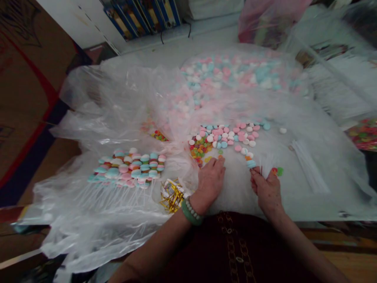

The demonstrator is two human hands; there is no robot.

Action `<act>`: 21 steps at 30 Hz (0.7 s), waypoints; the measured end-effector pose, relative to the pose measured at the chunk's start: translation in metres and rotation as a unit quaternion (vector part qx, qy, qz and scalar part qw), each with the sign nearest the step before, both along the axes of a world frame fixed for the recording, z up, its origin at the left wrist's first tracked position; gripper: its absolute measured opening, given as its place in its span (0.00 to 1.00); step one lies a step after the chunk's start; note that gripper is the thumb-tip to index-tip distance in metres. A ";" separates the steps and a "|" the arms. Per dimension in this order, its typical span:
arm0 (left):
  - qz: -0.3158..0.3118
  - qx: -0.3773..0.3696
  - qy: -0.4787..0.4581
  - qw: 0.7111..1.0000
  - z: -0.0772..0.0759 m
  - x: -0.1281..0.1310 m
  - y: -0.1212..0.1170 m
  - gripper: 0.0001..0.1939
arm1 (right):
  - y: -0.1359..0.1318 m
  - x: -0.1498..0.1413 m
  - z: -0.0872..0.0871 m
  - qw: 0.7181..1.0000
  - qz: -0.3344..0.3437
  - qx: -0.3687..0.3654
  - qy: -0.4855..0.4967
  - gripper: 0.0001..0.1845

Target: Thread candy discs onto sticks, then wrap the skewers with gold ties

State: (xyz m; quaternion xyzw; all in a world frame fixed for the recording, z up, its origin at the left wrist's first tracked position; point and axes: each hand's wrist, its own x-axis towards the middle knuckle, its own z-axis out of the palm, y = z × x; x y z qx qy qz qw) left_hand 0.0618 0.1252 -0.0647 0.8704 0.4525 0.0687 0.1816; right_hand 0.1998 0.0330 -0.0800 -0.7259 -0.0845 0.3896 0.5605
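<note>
My right hand (267, 193) is closed around the lower end of a candy skewer (250, 162). Blue and white marshmallows with an orange piece between them show above its fingers. An orange and a green gummy (279, 171) lie beside that hand. My left hand (209, 184), wearing a green bangle and a beaded bracelet, rests on the plastic sheet with fingers stretched forward. Its fingertips are close to a pile of gummy rings (200, 150) and a loose green gummy (220, 152). Beyond the gummies spread pink, white and blue marshmallows (226, 133).
Finished candy skewers (126, 169) lie in rows at the left. Gold twist ties (173, 195) sit in a container near my left wrist. White sticks (309, 167) lie at the right. A big clear bag of marshmallows (229, 74) lies at the back, with bagged gummies (363, 134) at the far right.
</note>
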 end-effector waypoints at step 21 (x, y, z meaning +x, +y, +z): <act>-0.049 0.008 0.038 0.998 0.002 0.002 -0.013 0.07 | 0.004 0.022 -0.001 0.989 -0.096 0.051 0.096 0.11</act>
